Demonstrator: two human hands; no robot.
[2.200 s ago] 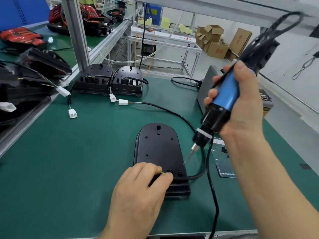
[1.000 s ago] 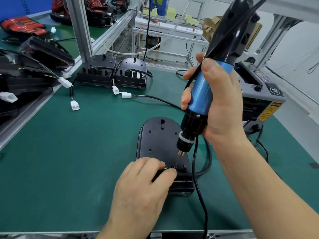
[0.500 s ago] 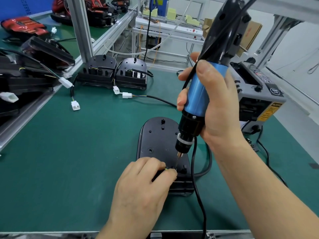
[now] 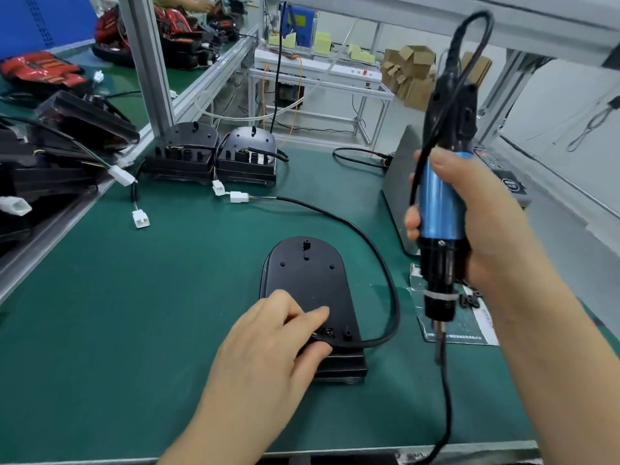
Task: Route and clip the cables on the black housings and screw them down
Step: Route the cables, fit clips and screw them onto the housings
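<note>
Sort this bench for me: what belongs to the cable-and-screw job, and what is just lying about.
In the job: black housing under the left hand; its black cable; electric screwdriver gripped by the right hand.
Lying about: cardboard boxes; red parts at the back left; loose white connector.

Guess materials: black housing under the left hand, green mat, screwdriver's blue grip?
black housing: likely moulded plastic, satin; moulded bosses, soft sheen.
green mat: matte rubber or vinyl, no glare.
screwdriver grip: smooth blue, streaky highlights; plastic or anodised metal, unclear.
</note>
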